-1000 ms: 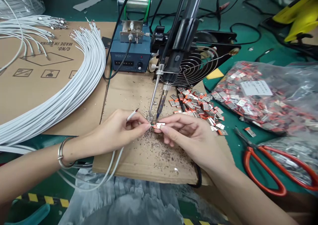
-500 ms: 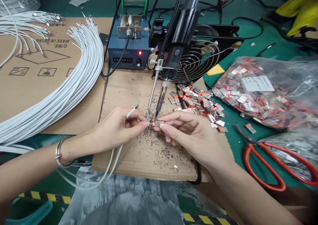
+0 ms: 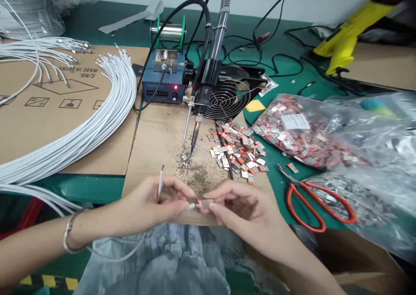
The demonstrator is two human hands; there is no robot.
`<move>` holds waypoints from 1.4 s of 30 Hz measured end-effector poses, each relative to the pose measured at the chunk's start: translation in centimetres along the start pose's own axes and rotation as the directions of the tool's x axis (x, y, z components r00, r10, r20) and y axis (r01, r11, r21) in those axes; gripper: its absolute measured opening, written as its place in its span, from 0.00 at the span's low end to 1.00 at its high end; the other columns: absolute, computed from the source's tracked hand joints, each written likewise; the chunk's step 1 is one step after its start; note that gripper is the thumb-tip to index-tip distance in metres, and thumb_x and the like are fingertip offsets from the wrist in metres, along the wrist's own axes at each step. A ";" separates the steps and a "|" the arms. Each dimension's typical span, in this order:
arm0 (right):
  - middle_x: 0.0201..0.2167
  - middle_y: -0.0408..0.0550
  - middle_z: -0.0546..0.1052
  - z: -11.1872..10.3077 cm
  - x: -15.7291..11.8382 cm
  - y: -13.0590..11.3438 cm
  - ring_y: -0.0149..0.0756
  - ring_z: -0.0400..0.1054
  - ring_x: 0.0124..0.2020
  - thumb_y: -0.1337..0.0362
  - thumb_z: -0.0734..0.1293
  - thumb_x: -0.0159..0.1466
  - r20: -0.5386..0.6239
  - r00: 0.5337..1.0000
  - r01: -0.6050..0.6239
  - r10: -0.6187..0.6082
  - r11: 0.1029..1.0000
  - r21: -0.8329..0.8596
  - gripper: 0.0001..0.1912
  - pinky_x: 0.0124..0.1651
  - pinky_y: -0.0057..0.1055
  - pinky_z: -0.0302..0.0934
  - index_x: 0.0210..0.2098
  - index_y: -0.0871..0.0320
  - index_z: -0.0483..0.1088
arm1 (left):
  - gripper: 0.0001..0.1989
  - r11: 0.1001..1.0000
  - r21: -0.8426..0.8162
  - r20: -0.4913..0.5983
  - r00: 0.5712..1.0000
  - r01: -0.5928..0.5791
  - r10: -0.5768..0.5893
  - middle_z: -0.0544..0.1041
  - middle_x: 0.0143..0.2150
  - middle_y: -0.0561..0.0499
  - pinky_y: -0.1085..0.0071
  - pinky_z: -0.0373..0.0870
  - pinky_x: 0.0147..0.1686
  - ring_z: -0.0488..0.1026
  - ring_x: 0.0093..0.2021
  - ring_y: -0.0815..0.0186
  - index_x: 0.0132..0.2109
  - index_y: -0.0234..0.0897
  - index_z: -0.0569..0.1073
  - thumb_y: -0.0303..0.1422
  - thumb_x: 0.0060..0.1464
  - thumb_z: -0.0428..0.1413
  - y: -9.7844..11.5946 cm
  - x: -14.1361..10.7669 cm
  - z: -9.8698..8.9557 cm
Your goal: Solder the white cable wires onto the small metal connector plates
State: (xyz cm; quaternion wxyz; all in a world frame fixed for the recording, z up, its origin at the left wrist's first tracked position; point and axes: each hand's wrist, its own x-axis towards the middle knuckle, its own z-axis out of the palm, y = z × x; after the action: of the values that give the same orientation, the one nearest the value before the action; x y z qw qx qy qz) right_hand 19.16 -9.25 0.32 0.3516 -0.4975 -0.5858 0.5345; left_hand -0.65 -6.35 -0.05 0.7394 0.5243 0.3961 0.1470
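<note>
My left hand [image 3: 159, 204] pinches the end of a white cable, and a second white cable end [image 3: 160, 184] sticks up between its fingers. My right hand [image 3: 247, 212] grips a small metal USB connector [image 3: 205, 204] with an orange-red insert. Cable and connector meet between my fingertips, low over the cardboard's near edge. Beyond them the soldering iron [image 3: 196, 132] points down beside a thin bent feed tube [image 3: 186, 130], over scattered solder bits [image 3: 184, 159]. Loose USB connectors [image 3: 242, 149] lie in a pile to the right.
A bundle of white cables [image 3: 110, 113] curves across the left cardboard [image 3: 74, 134]. Behind stand a blue solder feeder [image 3: 164, 86] and a fan [image 3: 224, 97]. Orange-handled scissors [image 3: 305, 199] and a bag of connectors [image 3: 305, 130] lie on the right.
Both hands have drawn back from the iron's tip toward the body, holding the cable and connector. The view has also shifted, showing more of the table's far side.
</note>
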 end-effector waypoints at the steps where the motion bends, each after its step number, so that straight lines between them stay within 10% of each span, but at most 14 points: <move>1: 0.21 0.44 0.75 -0.3 -1.0 0.2 0.26 0.66 0.20 0.68 0.65 0.57 -0.005 1.000 0.016 -0.016 0.998 -0.061 0.02 0.21 0.21 0.60 0.30 0.58 0.70 | 0.16 0.995 -0.103 -0.014 1.000 -0.003 0.002 0.67 0.34 0.53 0.78 0.53 0.20 0.56 0.22 0.77 0.44 0.37 0.69 0.38 0.50 0.57 -0.6 -0.4 0.5; 9: 0.27 0.44 0.76 -3.9 -6.6 1.3 0.34 0.71 0.29 0.66 0.67 0.56 0.373 0.927 0.238 -0.021 0.804 -0.544 0.05 0.29 0.27 0.65 0.34 0.52 0.72 | 0.13 0.789 -0.613 0.057 0.998 0.053 -0.023 0.59 0.23 0.57 0.81 0.44 0.16 0.48 0.17 0.81 0.34 0.33 0.75 0.40 0.51 0.56 -4.4 -2.1 3.2; 16: 0.21 0.42 0.71 0.9 -4.2 2.2 0.29 0.62 0.22 0.64 0.66 0.58 0.071 0.991 0.124 -0.109 0.958 -0.258 0.06 0.25 0.25 0.57 0.35 0.56 0.72 | 0.18 0.913 -0.405 0.069 0.997 0.054 -0.029 0.66 0.22 0.57 0.83 0.53 0.10 0.59 0.12 0.80 0.45 0.34 0.71 0.42 0.52 0.54 -6.1 -2.6 4.4; 23: 0.19 0.39 0.64 2.5 -3.2 2.7 0.26 0.54 0.20 0.64 0.69 0.53 0.052 0.998 -0.034 0.027 0.991 0.126 0.05 0.22 0.24 0.50 0.29 0.60 0.71 | 0.12 0.966 -0.258 -0.010 0.999 -0.032 0.030 0.69 0.26 0.56 0.83 0.59 0.15 0.63 0.16 0.80 0.43 0.36 0.67 0.40 0.56 0.50 -6.1 -3.3 5.2; 30: 0.17 0.40 0.63 2.5 -3.5 2.4 0.27 0.54 0.19 0.66 0.69 0.53 0.014 1.000 0.012 -0.014 0.990 0.143 0.05 0.22 0.26 0.49 0.23 0.61 0.70 | 0.10 0.986 -0.107 -0.098 0.988 -0.126 0.116 0.66 0.21 0.57 0.81 0.62 0.24 0.64 0.21 0.76 0.36 0.34 0.70 0.38 0.55 0.52 -5.8 -3.0 5.2; 42: 0.18 0.40 0.69 3.9 -4.0 3.4 0.28 0.63 0.21 0.66 0.66 0.56 -0.255 0.953 0.232 -0.161 0.932 0.278 0.06 0.23 0.24 0.56 0.22 0.57 0.68 | 0.12 0.858 -0.476 -0.195 0.975 -0.192 0.110 0.72 0.20 0.54 0.80 0.66 0.18 0.69 0.18 0.75 0.29 0.31 0.71 0.38 0.45 0.60 -5.7 -2.0 6.6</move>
State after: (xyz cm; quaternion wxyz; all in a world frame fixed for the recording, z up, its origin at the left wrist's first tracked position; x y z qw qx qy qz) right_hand 17.23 -14.39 -3.22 0.5409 -0.4339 -0.4990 0.5197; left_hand 1.86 -14.30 -3.37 0.8001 0.3346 0.3615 0.3422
